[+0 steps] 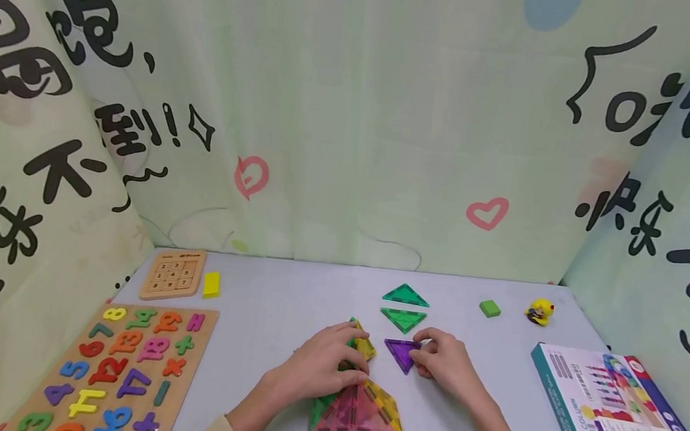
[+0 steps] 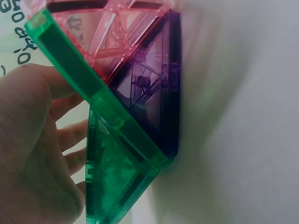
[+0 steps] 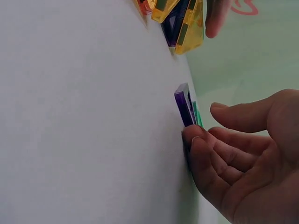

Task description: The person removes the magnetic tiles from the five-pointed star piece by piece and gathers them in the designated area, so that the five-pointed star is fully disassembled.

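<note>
My left hand (image 1: 329, 359) holds a structure of translucent magnetic tiles, fingers and thumb over its top. Pink tiles (image 1: 355, 411) face the near side, with a yellow tile (image 1: 386, 407) at their right; another yellow tile (image 1: 365, 347) shows past the fingertips. In the left wrist view, green tiles (image 2: 119, 172) and a purple tile (image 2: 149, 84) join the pink ones, and the fingers curl behind the green. To the right, my right hand (image 1: 446, 361) grips a loose purple triangle tile (image 1: 401, 352) by its right side; fingertips overlap its end in the right wrist view.
Two green triangle tiles (image 1: 405, 306) lie farther back. At left are a number puzzle board (image 1: 200, 353), a small wooden board (image 1: 156, 291) and a yellow block (image 1: 211, 284). A green block (image 1: 489, 308), yellow duck figure (image 1: 539, 312) and box (image 1: 617, 417) occupy the right.
</note>
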Available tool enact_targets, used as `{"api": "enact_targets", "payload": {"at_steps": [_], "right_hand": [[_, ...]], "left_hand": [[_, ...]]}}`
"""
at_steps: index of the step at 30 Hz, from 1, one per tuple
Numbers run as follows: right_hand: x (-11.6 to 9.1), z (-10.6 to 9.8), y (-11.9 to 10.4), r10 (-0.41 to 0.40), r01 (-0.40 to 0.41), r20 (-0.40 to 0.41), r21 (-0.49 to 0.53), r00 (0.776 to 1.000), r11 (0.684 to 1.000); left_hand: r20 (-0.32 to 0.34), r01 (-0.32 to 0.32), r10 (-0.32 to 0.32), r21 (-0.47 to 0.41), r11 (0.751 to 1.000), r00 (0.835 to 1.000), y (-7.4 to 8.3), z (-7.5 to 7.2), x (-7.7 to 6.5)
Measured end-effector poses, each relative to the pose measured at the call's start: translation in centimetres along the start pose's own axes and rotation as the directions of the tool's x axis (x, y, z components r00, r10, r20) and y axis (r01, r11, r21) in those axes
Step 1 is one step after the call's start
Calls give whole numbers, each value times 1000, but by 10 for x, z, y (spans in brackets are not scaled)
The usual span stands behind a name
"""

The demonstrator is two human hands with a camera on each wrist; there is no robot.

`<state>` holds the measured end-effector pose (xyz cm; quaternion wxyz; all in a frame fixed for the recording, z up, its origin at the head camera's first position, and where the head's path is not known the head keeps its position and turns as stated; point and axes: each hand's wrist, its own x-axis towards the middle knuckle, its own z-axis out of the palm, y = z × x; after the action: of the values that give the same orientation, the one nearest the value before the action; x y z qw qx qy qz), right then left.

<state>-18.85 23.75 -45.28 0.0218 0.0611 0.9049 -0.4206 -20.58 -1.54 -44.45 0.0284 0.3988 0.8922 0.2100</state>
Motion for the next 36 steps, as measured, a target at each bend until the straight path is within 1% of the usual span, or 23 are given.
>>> {"api": "enact_targets", "payload": {"at_steps": [3,5,6,7,8,10,12,13,14,18,20,24,26,29,32,36], "right_hand": [[-6,-2,-3,3,-3,52,0,999,1000],[-12,-2,-5,-2,-1,130,25,991,1000],[-15,-3,-6,-10,1,183,48,983,999],[-18,-2,-7,-19,1,243,76,970,997],[-22,-2,-7,-28,-6,306,109,951,994],[-30,-1,-8,-37,-37,419,166,907,985],[-36,2,-10,-44,-72,487,215,872,974],[-38,3,-10,-45,-86,504,234,862,968],[-39,5,-10,-44,-100,512,251,858,963],[-40,9,-9,-49,-132,506,317,861,939],[-39,9,-7,-52,-146,511,340,858,929],[-38,10,-4,-62,-148,514,359,856,921],[-37,10,-3,-63,-146,504,363,861,920],[-37,8,-1,-55,-160,488,388,871,907],[-36,5,2,-74,-181,504,439,860,880],[-35,4,7,-139,-183,544,495,827,849]], "left_hand": [[1,-6,6,-3,1000,1000,-1,1,1],[1,-9,9,-9,1000,1000,-1,1,1],[1,-11,11,-13,1000,1000,-1,1,1],[2,-12,12,-18,1000,1000,-1,2,1],[2,-11,11,-24,1000,1000,-1,2,2],[3,-13,13,-37,999,1000,0,2,2],[-2,-16,16,-45,999,1000,0,1,2],[-4,-15,15,-46,999,1000,0,1,2],[-6,-14,14,-46,999,1000,0,0,2],[-10,-16,15,-49,999,1000,-1,-1,2],[-8,-19,19,-54,998,1000,-2,0,1],[-7,-26,26,-66,997,1000,-2,1,1],[-8,-27,27,-71,997,1000,-2,1,1],[-9,-34,33,-65,997,999,-1,2,1],[-7,-42,42,-51,998,999,0,2,1],[1,-49,49,-30,998,999,1,2,0]]}}
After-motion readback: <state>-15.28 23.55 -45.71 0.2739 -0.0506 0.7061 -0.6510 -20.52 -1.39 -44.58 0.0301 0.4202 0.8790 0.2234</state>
